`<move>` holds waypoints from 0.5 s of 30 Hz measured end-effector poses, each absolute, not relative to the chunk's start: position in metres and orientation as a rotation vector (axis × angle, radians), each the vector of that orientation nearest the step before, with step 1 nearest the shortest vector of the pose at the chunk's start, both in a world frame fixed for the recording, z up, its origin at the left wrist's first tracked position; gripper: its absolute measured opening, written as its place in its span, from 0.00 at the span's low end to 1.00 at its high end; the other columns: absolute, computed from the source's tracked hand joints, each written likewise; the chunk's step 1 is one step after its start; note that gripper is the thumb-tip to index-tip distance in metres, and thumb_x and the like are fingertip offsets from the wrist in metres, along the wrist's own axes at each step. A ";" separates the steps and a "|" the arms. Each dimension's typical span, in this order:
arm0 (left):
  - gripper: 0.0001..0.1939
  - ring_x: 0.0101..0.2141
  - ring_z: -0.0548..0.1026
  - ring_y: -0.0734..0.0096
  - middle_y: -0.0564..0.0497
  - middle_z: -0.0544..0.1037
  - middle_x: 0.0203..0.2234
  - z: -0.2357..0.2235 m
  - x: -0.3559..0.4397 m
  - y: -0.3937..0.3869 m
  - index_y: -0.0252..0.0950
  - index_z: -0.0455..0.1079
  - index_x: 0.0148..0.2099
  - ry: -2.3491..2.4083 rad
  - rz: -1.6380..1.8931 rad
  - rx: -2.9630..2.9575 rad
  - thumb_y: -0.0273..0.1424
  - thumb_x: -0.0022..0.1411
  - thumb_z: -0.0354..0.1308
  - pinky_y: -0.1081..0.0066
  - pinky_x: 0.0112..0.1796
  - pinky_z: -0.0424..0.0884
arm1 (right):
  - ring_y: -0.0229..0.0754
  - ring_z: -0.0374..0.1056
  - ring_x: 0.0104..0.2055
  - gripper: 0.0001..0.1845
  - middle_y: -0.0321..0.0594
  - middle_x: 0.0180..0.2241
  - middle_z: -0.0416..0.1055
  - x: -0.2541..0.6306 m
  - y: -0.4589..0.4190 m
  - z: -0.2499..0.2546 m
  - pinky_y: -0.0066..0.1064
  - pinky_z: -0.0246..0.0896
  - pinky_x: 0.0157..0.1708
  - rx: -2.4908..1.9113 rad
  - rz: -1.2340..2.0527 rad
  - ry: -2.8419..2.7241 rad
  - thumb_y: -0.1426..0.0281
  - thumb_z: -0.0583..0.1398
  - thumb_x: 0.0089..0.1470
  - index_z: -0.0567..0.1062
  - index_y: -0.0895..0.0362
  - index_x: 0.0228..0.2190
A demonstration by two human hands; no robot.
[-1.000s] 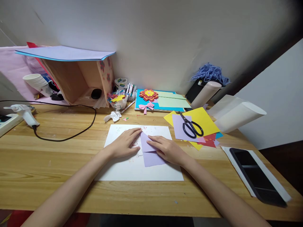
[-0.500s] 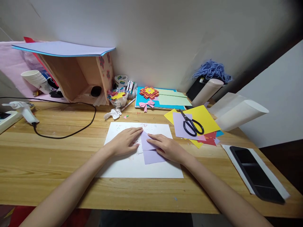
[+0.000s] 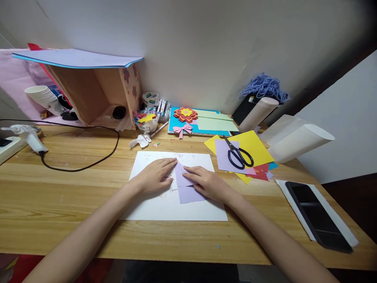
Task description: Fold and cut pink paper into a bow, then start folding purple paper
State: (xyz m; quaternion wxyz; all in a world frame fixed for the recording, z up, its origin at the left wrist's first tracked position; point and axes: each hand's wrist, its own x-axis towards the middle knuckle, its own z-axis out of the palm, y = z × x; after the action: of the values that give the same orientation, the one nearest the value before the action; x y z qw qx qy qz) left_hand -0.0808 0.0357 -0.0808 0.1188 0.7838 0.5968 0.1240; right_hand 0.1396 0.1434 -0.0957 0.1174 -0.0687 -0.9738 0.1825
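A folded piece of light purple paper lies on a white sheet marked with coloured specks. My left hand lies flat on the white sheet, its fingertips at the purple paper's upper left corner and its thumb out to the side. On the right part of the fold rests my right hand, fingers stretched over the upper flap. It covers the paper's right side. Both hands are open and press down from above.
Black-handled scissors lie on yellow and purple paper at right. Beyond them stand paper rolls. A phone is at far right. At left are a glue gun with its cord and a cardboard box. A layered paper flower sits behind.
Both hands and the purple paper hold their places. Only a very slight shift of the whole view shows.
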 end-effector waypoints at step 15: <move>0.28 0.59 0.51 0.59 0.44 0.53 0.60 -0.084 -0.074 0.033 0.36 0.51 0.62 1.794 0.219 2.379 0.39 0.61 0.44 0.60 0.56 0.50 | 0.46 0.58 0.53 0.25 0.45 0.53 0.63 0.138 0.143 -0.093 0.43 0.59 0.49 -0.198 0.484 -2.864 0.80 0.52 0.50 0.65 0.56 0.51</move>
State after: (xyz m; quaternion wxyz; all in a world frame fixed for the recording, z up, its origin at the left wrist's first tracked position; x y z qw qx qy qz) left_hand -0.0737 0.0333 -0.0836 0.0770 0.7939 0.5987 0.0731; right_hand 0.1377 0.1433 -0.0932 0.1151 -0.0675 -0.9772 0.1652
